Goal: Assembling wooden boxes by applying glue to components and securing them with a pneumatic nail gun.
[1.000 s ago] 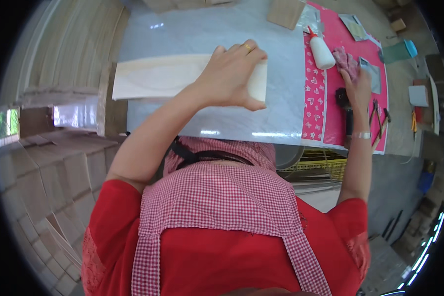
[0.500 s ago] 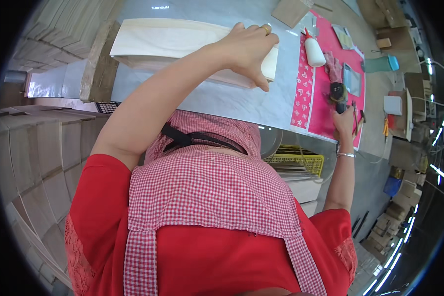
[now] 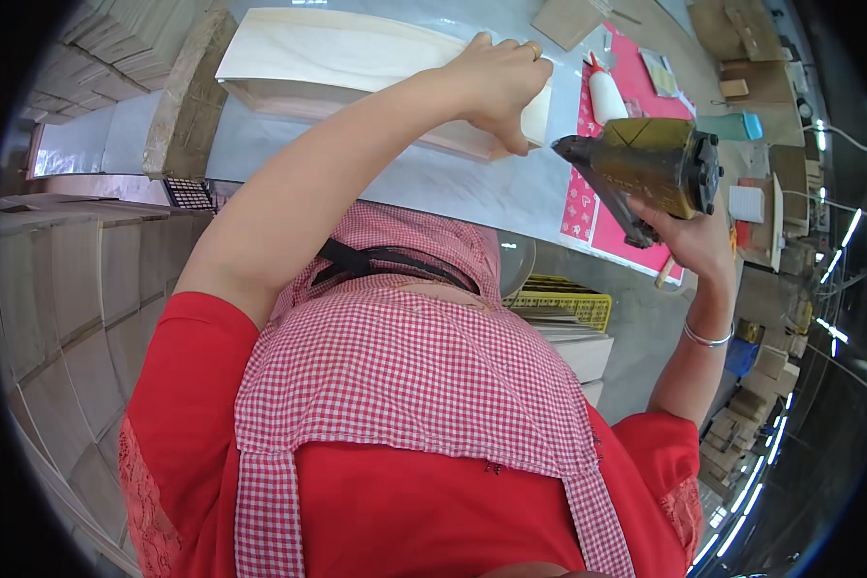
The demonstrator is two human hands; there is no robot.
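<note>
My left hand (image 3: 496, 82) presses on the near right end of a pale wooden box (image 3: 356, 67) lying on the grey table (image 3: 453, 183), fingers over its top and thumb down its side. My right hand (image 3: 689, 236) grips a dark, brass-coloured nail gun (image 3: 645, 169), raised above the table's right part with its nose pointing left toward the box end. A silver bangle sits on my right wrist.
A pink patterned mat (image 3: 636, 87) covers the table's right side, with a white glue bottle (image 3: 605, 94) and small cards on it. Stacks of wood panels (image 3: 77, 279) fill the left. A yellow crate (image 3: 559, 303) sits below the table edge. Cardboard pieces lie far right.
My right hand has lifted the nail gun off the pink mat and brought it up toward the box end. My left hand stays on the box.
</note>
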